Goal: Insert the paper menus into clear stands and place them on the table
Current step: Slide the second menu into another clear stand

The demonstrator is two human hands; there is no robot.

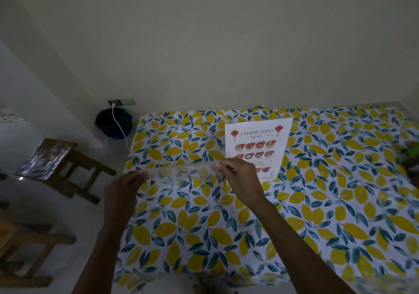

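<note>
My left hand [122,194] pinches one top corner and my right hand [240,178] the other of an empty clear stand [181,171] above the table [317,203], light, stiff and likely slippery, so edges seem safest; a filled menu stand [257,148] stands behind.

2 bare forearms, left hand [123,192], right hand [241,179], no sleeves

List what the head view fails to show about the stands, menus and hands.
- Menu: lower part hidden by right hand; small print unreadable.
- Clear stand held by both hands: see-through, outline faint; empty or not unclear.
- Left hand: fingertips blurred against the stand.
- Plant: cut by right edge, dim.
</note>
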